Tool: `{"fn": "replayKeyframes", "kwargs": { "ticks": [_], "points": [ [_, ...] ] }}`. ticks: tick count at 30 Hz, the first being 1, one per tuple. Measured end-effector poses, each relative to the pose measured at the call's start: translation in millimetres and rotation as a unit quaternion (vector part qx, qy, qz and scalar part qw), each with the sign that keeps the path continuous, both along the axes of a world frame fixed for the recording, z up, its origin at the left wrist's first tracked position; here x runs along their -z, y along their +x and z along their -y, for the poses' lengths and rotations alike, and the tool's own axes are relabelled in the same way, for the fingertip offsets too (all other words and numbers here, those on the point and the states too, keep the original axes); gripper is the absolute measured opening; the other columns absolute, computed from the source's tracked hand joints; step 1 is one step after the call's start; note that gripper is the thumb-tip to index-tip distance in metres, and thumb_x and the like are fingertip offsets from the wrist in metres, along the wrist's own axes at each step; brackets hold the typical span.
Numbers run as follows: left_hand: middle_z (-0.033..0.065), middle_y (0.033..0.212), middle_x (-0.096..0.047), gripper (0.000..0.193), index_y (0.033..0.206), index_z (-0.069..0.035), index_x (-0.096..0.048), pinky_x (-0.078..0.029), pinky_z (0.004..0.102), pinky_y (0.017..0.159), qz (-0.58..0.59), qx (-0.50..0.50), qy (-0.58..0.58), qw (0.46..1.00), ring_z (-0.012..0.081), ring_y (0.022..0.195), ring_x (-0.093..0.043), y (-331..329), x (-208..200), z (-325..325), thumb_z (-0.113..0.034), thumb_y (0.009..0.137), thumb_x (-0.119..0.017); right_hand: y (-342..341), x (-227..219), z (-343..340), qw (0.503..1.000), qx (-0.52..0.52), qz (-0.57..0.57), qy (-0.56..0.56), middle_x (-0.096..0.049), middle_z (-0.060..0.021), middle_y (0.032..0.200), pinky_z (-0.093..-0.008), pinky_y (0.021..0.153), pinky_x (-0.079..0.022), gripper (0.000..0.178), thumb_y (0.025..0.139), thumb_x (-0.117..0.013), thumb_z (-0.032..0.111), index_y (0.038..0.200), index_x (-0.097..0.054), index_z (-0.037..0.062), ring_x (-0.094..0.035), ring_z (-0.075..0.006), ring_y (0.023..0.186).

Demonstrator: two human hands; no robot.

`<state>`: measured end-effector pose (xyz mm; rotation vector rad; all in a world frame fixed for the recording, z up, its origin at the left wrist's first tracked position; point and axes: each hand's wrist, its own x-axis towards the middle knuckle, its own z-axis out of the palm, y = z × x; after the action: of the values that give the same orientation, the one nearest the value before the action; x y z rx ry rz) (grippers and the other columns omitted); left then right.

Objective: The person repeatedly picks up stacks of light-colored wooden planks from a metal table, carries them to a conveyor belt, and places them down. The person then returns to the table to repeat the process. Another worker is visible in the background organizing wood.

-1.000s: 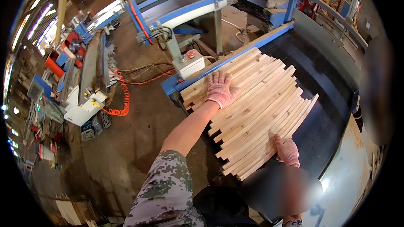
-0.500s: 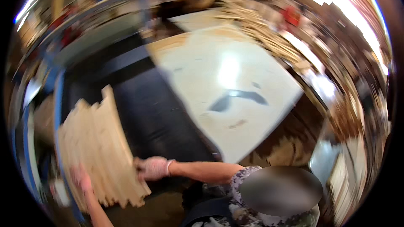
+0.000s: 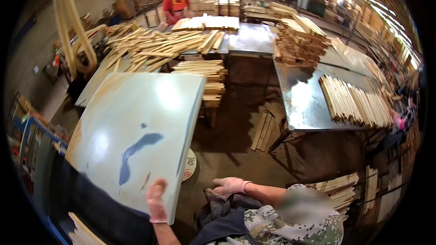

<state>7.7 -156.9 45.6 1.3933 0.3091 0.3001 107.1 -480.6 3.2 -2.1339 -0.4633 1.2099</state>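
Pale-blue tabletop (image 3: 106, 117), dark-smeared; left hand (image 3: 156, 202) at its near edge, right hand (image 3: 230, 185) to its right, both loosely uncurled, empty; wooden strips (image 3: 152, 49) lie beyond it.

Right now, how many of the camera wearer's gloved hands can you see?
2: the left hand at the near end of the pale tabletop, the right hand beyond its right edge.

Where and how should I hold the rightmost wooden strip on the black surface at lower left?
Probably near its far tip, coming from the right with the left hand. The rightmost wooden strip juts past the neighbouring strips, and no other strip crowds its long right side. Its near end is out of view.
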Motion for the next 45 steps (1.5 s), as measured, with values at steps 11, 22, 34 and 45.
{"fn": "replayKeyframes", "kwargs": {
  "ticks": [11, 22, 34, 45],
  "points": [
    [0.0143, 0.138, -0.072, 0.056, 0.152, 0.001, -0.060, -0.051, 0.0332, 0.109, -0.232, 0.474, 0.082, 0.846, 0.0209, 0.126, -0.066, 206.1, 57.9, 262.0, -0.026, 0.104, -0.073, -13.4, 240.2, 293.0, 0.814, 0.543, -0.205, 0.022, -0.066, -0.0101, 0.084, -0.0405, 0.072, -0.057, 0.038, 0.105, -0.067, 0.032, 0.132, -0.065, 0.0047, -0.070, -0.0261, 0.081],
    [0.0188, 0.139, -0.072, 0.053, 0.146, 0.004, -0.063, -0.049, 0.0358, 0.112, -0.275, 0.443, 0.146, 0.841, 0.0264, 0.128, -0.066, 398.2, 150.9, 265.9, -0.025, 0.103, -0.075, -4.4, 236.0, 320.3, 0.791, 0.556, -0.201, -0.157, -0.079, -0.0213, 0.114, -0.0516, 0.094, -0.054, 0.054, 0.101, -0.062, 0.048, 0.109, -0.077, -0.0032, -0.074, -0.0381, 0.112],
    [0.0174, 0.144, -0.070, 0.055, 0.149, 0.004, -0.062, -0.047, 0.0364, 0.117, -0.244, 0.587, 0.176, 0.752, 0.0261, 0.133, -0.065, 544.7, 176.2, 450.9, -0.028, 0.105, -0.074, 80.0, 262.3, 494.0, 0.636, 0.759, -0.140, -0.020, -0.073, -0.0165, 0.118, -0.0454, 0.088, -0.055, 0.066, 0.110, -0.062, 0.041, 0.162, -0.042, 0.0042, -0.071, -0.0323, 0.100],
    [0.0129, 0.130, -0.075, 0.058, 0.147, 0.000, -0.065, -0.054, 0.0387, 0.103, -0.414, 0.629, 0.256, 0.606, 0.0239, 0.118, -0.070, 520.0, 215.4, 734.5, -0.038, 0.104, -0.071, 144.0, 176.5, 835.3, 0.483, 0.874, 0.042, 0.005, -0.057, -0.0292, 0.156, -0.0416, 0.120, -0.043, 0.083, 0.098, -0.070, 0.032, 0.168, -0.034, 0.0024, -0.055, -0.0380, 0.146]
  ]
}}
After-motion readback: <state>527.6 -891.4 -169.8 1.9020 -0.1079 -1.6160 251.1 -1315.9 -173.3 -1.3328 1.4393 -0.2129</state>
